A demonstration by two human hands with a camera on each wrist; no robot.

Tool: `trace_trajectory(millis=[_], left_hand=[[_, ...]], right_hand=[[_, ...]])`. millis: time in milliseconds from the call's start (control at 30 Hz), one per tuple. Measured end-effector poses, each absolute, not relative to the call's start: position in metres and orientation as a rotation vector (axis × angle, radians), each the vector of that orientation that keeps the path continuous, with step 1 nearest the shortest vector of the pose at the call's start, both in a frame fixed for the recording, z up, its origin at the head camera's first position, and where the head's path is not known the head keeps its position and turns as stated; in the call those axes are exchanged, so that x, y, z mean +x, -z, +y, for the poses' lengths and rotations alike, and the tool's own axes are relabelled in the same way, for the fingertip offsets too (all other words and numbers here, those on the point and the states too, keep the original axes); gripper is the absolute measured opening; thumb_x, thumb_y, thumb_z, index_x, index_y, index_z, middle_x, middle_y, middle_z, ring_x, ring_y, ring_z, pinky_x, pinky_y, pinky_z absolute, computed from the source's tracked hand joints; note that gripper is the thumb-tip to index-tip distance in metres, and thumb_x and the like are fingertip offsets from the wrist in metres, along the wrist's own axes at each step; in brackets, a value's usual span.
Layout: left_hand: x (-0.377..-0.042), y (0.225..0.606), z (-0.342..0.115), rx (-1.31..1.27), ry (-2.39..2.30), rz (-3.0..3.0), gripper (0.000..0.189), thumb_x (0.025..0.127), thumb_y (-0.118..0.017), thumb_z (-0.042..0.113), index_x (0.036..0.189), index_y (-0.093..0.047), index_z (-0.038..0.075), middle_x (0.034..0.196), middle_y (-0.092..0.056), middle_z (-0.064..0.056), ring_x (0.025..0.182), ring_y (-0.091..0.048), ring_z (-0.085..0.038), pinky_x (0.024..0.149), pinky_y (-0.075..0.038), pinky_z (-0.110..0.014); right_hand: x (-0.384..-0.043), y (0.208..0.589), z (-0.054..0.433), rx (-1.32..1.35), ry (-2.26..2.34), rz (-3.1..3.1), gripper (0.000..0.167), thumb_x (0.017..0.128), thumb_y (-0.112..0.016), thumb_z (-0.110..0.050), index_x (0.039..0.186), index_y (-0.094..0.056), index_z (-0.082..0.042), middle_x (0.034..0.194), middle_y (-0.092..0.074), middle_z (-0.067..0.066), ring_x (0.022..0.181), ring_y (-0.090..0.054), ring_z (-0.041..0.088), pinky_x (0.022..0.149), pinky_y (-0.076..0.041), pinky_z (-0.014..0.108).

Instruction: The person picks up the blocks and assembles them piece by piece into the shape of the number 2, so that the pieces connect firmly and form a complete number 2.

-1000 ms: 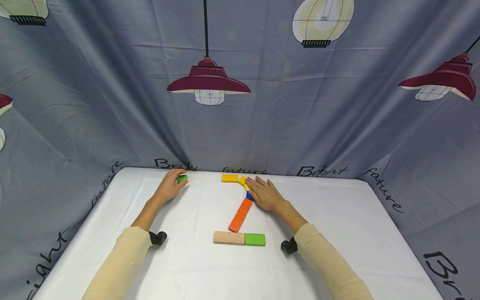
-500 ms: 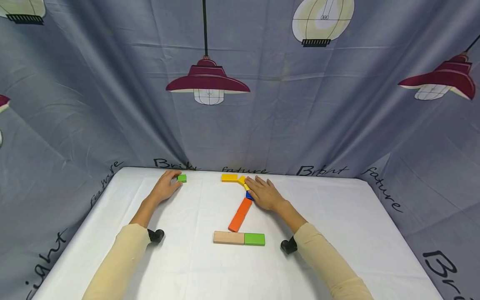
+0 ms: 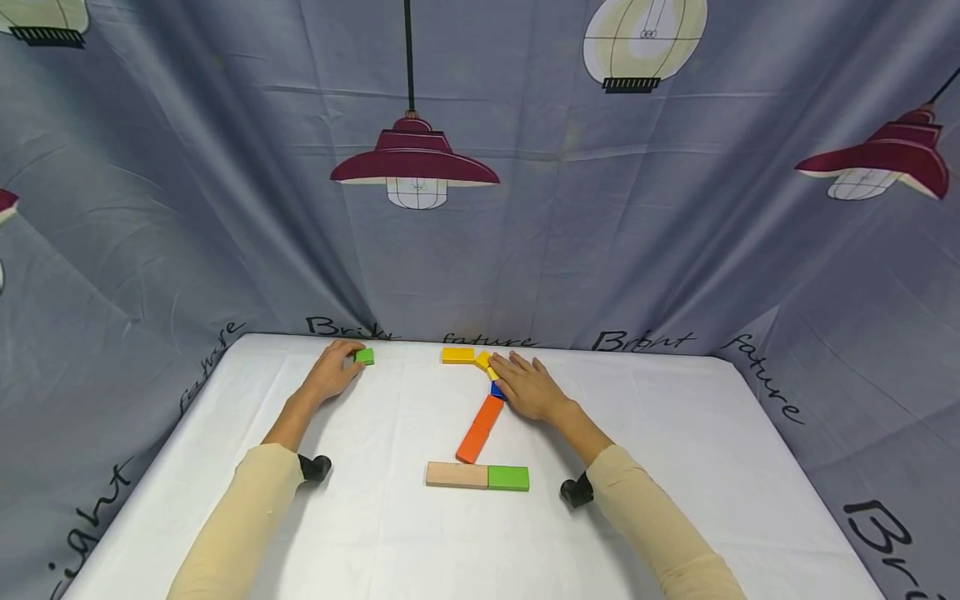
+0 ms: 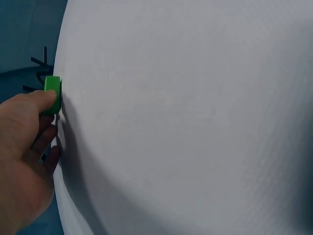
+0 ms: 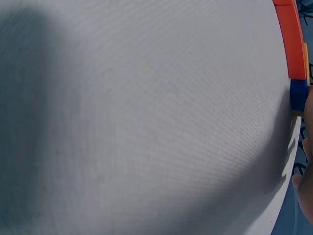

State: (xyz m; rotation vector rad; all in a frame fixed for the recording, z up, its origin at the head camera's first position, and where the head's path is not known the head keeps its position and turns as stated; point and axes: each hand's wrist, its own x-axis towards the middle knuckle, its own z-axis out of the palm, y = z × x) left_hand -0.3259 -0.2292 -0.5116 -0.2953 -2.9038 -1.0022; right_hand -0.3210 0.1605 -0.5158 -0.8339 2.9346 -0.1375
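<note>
At the far left of the table, my left hand [image 3: 332, 372] pinches a small green block [image 3: 364, 357]. The left wrist view shows the thumb [image 4: 46, 99] against the block's side. My right hand [image 3: 531, 390] lies with fingers extended over the upper end of a line of blocks, partly covering a small yellow block [image 3: 492, 373] and a blue block [image 3: 498, 389]. Another small yellow block [image 3: 482, 360] and a long yellow block [image 3: 457, 356] continue to the left. Orange blocks [image 3: 480, 428] slant down from the blue one, which is beside the hand in the right wrist view.
Nearer the front, a natural wood block [image 3: 457, 476] and a longer green block [image 3: 508, 478] lie end to end below the orange ones. A white cloth covers the table [image 3: 390, 542]. A grey curtain [image 3: 525, 250] printed with lamps hangs right behind its far edge.
My left hand has drawn back slightly to the left, so more of the small green block shows. The right hand and the line of blocks have stayed in place.
</note>
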Motion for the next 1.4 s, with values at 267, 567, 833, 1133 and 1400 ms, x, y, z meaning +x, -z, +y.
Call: trace_trajectory(millis=[267, 567, 833, 1133, 1400], left_hand=[[-0.331, 0.51, -0.21, -0.314, 1.05, -2.888, 0.041, 0.1, -0.059, 0.01, 0.138, -0.053, -0.006, 0.137, -0.05, -0.026, 0.128, -0.045, -0.043, 0.108, -0.035, -0.055], [-0.331, 0.511, -0.176, -0.408, 1.079, -2.811, 0.037, 0.098, -0.06, 0.01, 0.132, -0.057, -0.005, 0.131, -0.054, -0.023, 0.122, -0.051, -0.04, 0.105, -0.039, -0.053], [-0.335, 0.509, -0.15, -0.43, 1.06, -2.883, 0.039, 0.099, -0.063, 0.012, 0.134, -0.058, -0.004, 0.129, -0.055, -0.02, 0.118, -0.053, -0.034, 0.103, -0.041, -0.049], [-0.34, 0.512, -0.132, -0.412, 1.044, -2.928, 0.039, 0.099, -0.062, 0.016, 0.135, -0.058, 0.001, 0.132, -0.055, -0.017, 0.122, -0.051, -0.031, 0.106, -0.039, -0.048], [-0.34, 0.511, -0.125, -0.398, 1.011, -2.949, 0.038, 0.1, -0.062, 0.017, 0.135, -0.058, 0.002, 0.131, -0.055, -0.016, 0.123, -0.05, -0.031, 0.107, -0.038, -0.047]], right_hand=[[-0.322, 0.515, 0.161, -0.83, 0.134, 2.942, 0.054, 0.11, -0.032, -0.037, 0.16, -0.026, -0.019, 0.163, -0.024, 0.0, 0.15, -0.018, 0.028, 0.116, -0.015, 0.061], [-0.32, 0.513, 0.162, -0.836, 0.162, 2.944, 0.053, 0.11, -0.033, -0.036, 0.159, -0.027, -0.018, 0.163, -0.025, -0.001, 0.149, -0.019, 0.029, 0.116, -0.016, 0.061], [-0.318, 0.516, 0.162, -0.852, 0.189, 2.956, 0.052, 0.109, -0.034, -0.035, 0.159, -0.03, -0.018, 0.162, -0.027, 0.0, 0.149, -0.021, 0.029, 0.115, -0.016, 0.062], [-0.318, 0.514, 0.161, -0.841, 0.187, 2.943, 0.053, 0.11, -0.033, -0.036, 0.159, -0.028, -0.018, 0.163, -0.026, -0.001, 0.149, -0.02, 0.029, 0.116, -0.015, 0.061], [-0.319, 0.514, 0.162, -0.845, 0.181, 2.945, 0.053, 0.11, -0.033, -0.036, 0.159, -0.028, -0.019, 0.163, -0.025, -0.002, 0.149, -0.02, 0.029, 0.116, -0.015, 0.061]])
